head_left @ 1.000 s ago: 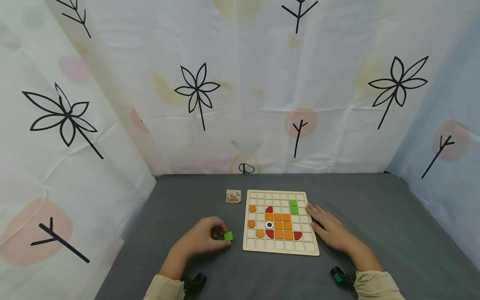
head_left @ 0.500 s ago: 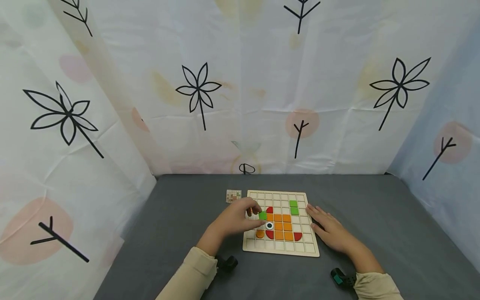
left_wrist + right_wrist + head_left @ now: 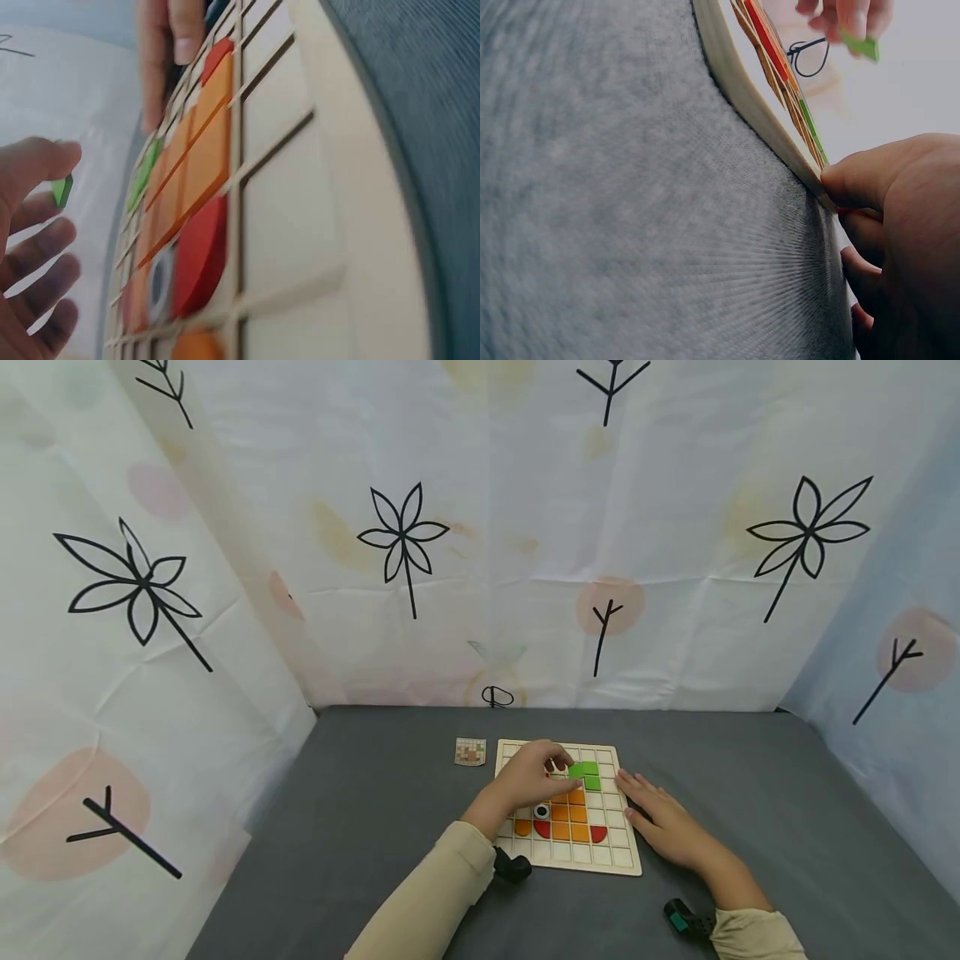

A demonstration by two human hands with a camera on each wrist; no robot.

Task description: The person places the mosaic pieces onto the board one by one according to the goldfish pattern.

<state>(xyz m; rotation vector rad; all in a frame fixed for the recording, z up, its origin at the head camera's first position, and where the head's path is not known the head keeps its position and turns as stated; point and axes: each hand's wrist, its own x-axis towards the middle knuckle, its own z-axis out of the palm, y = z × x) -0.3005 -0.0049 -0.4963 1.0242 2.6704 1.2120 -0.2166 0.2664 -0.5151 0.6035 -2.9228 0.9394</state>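
My left hand (image 3: 528,777) pinches a small green square tile (image 3: 62,190) between thumb and fingers. The left wrist view shows that tile held clear above the wooden grid board (image 3: 621,860). In the head view it overlaps the board just left of two green tiles (image 3: 592,782) set in the grid. Orange square tiles (image 3: 559,832), red rounded pieces (image 3: 598,834) and a black-and-white eye piece (image 3: 542,812) also sit in the cells. My right hand (image 3: 663,822) lies along the board's right side, thumb touching its edge (image 3: 810,176). The left hand hides some upper-left cells.
A small picture card (image 3: 470,752) lies behind the board, to its left. Grey cloth (image 3: 375,802) covers the table, and patterned white curtains (image 3: 480,527) stand at the back and sides. Each wrist wears a black camera, such as the right one (image 3: 684,920).
The left hand has carried the green tile from the table left of the board, across the grid, to beside the two green tiles. The right hand has stayed at the board's edge.
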